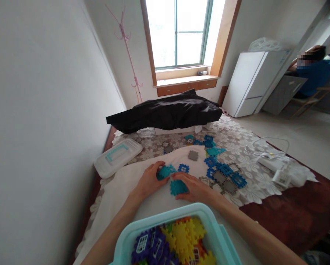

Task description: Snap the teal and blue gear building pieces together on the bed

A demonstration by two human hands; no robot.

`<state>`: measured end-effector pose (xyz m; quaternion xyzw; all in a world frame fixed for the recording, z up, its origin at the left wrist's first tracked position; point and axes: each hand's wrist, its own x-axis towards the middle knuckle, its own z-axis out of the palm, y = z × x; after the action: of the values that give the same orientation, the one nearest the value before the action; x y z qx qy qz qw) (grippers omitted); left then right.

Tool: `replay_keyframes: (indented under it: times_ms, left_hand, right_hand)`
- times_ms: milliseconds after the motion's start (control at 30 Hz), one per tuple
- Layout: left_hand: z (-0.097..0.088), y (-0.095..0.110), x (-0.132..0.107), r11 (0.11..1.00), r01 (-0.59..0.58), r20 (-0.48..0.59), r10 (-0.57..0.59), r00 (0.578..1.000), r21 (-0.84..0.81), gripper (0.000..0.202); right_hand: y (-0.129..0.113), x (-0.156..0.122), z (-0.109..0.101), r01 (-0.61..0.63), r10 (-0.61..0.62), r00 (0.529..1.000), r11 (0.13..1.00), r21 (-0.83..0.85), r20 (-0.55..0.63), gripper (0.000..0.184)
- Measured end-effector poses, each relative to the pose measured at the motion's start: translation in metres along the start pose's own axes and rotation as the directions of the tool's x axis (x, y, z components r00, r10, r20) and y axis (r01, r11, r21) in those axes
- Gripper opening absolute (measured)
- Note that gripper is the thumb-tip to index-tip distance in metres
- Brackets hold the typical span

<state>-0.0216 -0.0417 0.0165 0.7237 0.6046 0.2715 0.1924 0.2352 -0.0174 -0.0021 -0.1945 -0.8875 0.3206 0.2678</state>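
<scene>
Steadily | left hand [149, 180]: grip clamped on teal interlocking block [165, 172] | right hand [192, 187]: cupped over second teal block [178, 188], grip unclear | white bedsheet [153, 187] beneath

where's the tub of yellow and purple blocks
In the head view, the tub sits at bottom centre between the forearms, nearer the camera than the left hand and right hand.

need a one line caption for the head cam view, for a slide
Left hand and right hand hold teal plastic interlocking blocks on a white cloth above a turquoise tub
</scene>
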Motion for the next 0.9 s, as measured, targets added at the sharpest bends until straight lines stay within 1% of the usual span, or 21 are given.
replay_keyframes:
  times_ms: [67,133,233,300,367,400,467,533,633,667,733,800,833,900]
  left_hand:
    - [0.001,-0.001,0.001,0.998,0.022,-0.067,-0.026,0.997,-0.064,0.049]
    - [0.001,-0.002,0.003,0.991,0.036,-0.124,-0.052,0.991,-0.127,0.044]
    - [-0.001,-0.003,0.003,0.966,0.002,-0.173,-0.049,0.984,-0.257,0.041]
    - [-0.002,-0.001,0.002,0.935,-0.062,-0.167,0.003,0.986,-0.350,0.037]
    - [-0.002,0.002,0.000,0.910,-0.120,-0.129,0.074,0.989,-0.398,0.034]
    - [-0.001,0.004,-0.001,0.908,-0.139,-0.102,0.107,0.989,-0.396,0.033]
    - [0.001,0.009,-0.004,0.922,-0.163,-0.029,0.163,0.986,-0.351,0.035]
    - [0.004,0.013,-0.005,0.937,-0.190,0.035,0.209,0.977,-0.292,0.036]
    - [0.007,0.018,-0.006,0.943,-0.272,0.116,0.297,0.948,-0.189,0.035]
    - [0.008,0.019,-0.006,0.940,-0.307,0.148,0.328,0.933,-0.149,0.036]
    - [0.010,0.021,-0.006,0.927,-0.369,0.216,0.376,0.901,-0.070,0.037]
    - [0.011,0.023,-0.005,0.915,-0.404,0.260,0.390,0.884,0.000,0.046]
    - [0.011,0.024,-0.005,0.911,-0.412,0.272,0.388,0.881,0.033,0.053]
    - [0.010,0.026,-0.004,0.907,-0.413,0.277,0.377,0.884,0.082,0.063]
  right_hand:
    - [-0.004,0.000,-0.002,0.029,-0.029,0.999,1.000,0.003,0.020,0.062]
    - [-0.007,0.001,-0.007,0.041,-0.039,0.999,0.997,-0.059,0.036,0.056]
    - [-0.010,0.001,-0.013,0.005,0.016,0.994,0.981,-0.193,0.106,0.049]
    - [-0.011,0.002,-0.013,-0.064,0.099,0.987,0.966,-0.252,0.130,0.043]
    - [-0.011,0.003,-0.010,-0.146,0.182,0.978,0.946,-0.290,0.101,0.035]
    - [-0.009,0.003,-0.007,-0.180,0.211,0.975,0.937,-0.298,0.074,0.032]
    - [-0.005,0.003,-0.003,-0.236,0.250,0.968,0.930,-0.282,0.015,0.029]
    - [0.000,0.002,0.000,-0.281,0.279,0.959,0.934,-0.223,-0.039,0.027]
    - [0.007,0.001,0.000,-0.284,0.272,0.958,0.945,-0.161,-0.094,0.023]
    - [0.008,0.001,-0.003,-0.275,0.259,0.960,0.946,-0.172,-0.111,0.026]
    - [0.008,0.002,-0.012,-0.284,0.252,0.955,0.926,-0.248,-0.155,0.030]
    - [0.007,0.002,-0.029,-0.364,0.305,0.929,0.858,-0.362,-0.211,0.030]
    - [0.007,0.000,-0.039,-0.422,0.351,0.906,0.804,-0.420,-0.238,0.030]
    - [0.011,-0.007,-0.063,-0.542,0.462,0.839,0.658,-0.522,-0.289,0.030]
